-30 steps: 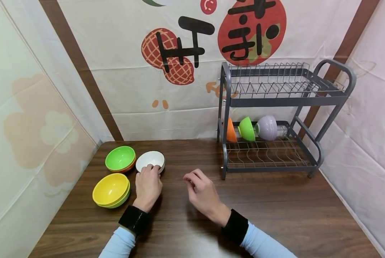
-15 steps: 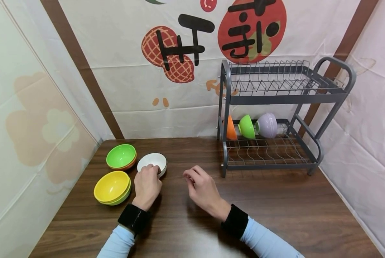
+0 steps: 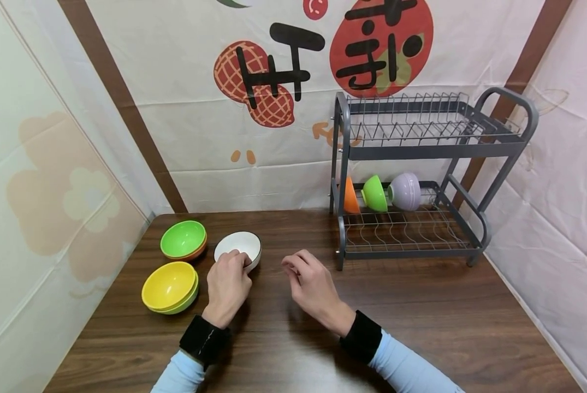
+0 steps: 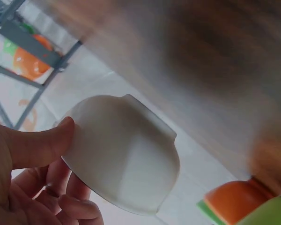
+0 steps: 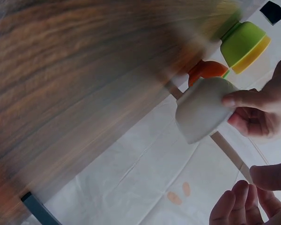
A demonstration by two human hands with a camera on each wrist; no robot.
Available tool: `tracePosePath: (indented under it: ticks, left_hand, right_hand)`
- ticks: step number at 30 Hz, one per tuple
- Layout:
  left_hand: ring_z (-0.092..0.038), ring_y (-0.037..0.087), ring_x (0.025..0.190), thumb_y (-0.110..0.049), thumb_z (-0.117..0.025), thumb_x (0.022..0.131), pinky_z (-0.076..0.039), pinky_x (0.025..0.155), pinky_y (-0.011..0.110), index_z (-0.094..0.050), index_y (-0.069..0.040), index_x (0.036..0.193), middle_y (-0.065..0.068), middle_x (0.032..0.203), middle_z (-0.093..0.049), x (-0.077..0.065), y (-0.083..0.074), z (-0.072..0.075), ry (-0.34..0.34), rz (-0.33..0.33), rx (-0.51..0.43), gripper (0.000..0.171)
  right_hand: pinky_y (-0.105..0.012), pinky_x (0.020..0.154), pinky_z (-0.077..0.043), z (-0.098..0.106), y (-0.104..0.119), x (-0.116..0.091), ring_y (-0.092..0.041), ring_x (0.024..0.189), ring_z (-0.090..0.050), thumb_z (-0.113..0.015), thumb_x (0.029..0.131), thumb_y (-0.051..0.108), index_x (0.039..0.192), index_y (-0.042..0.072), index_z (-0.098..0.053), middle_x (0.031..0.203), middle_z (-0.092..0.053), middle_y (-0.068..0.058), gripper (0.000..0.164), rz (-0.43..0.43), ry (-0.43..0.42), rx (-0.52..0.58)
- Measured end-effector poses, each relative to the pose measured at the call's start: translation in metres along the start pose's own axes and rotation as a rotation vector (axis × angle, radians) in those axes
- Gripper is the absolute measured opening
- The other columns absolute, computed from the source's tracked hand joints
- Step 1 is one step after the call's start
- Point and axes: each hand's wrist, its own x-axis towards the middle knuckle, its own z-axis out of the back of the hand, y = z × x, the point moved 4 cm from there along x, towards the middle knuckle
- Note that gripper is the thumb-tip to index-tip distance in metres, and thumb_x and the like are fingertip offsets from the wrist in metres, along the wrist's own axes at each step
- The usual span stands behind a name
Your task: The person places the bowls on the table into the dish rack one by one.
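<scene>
I count one white bowl, and my left hand pinches it by the near rim, thumb on one side and fingers on the other. Both wrist views show its foot off the tabletop. My right hand has its fingers loosely curled in, thumb near their tips, and holds nothing; it hovers to the right of the bowl.

To the left I see two stacks of two: a green bowl in an orange bowl, and nearer me a yellow bowl in a light-green bowl. Three shapes sit tipped on their sides on the lower tier of the two-tier rack: an orange cup, a lime cup and a lilac cup.

The stacks sit close to the tabletop's left edge, the rack near the right one, and the far edge meets the printed backdrop. Bare wood spans the stretch from the white bowl to the rack. The green stack is just beside the white bowl, so I have little room leftward.

From the head view, the bowl's rim hides some left fingertips. A rack post covers part of the orange cup, and I can't tell whether the lilac one is single or nested. Both wrist views blur the wood.
</scene>
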Motion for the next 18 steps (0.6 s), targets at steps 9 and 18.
tracePosePath:
  ticks: [9, 18]
  left_hand:
    - [-0.062, 0.029, 0.076, 0.01, -0.082, 0.073, -0.052, 0.063, 0.046, -0.073, -0.01, 0.075, -0.001, 0.075, -0.062, -0.002, -0.036, 0.016, -0.058, -0.088, -0.05, 0.022]
    - [-0.06, 0.03, 0.073, 0.015, -0.079, 0.069, -0.05, 0.062, 0.044, -0.072, -0.008, 0.075, 0.0, 0.072, -0.059, -0.004, -0.058, 0.017, -0.104, -0.19, -0.079, 0.025]
  right_hand:
    - [-0.023, 0.073, -0.053, 0.012, -0.005, 0.003, -0.011, 0.086, -0.063, -0.074, 0.093, -0.004, 0.107, 0.008, -0.072, 0.101, -0.063, 0.0, 0.018, -0.012, -0.049, -0.015]
    - [-0.025, 0.074, -0.053, 0.022, -0.009, 0.001, -0.01, 0.087, -0.063, -0.073, 0.096, -0.001, 0.109, 0.01, -0.073, 0.104, -0.063, 0.0, 0.018, -0.031, -0.07, -0.023]
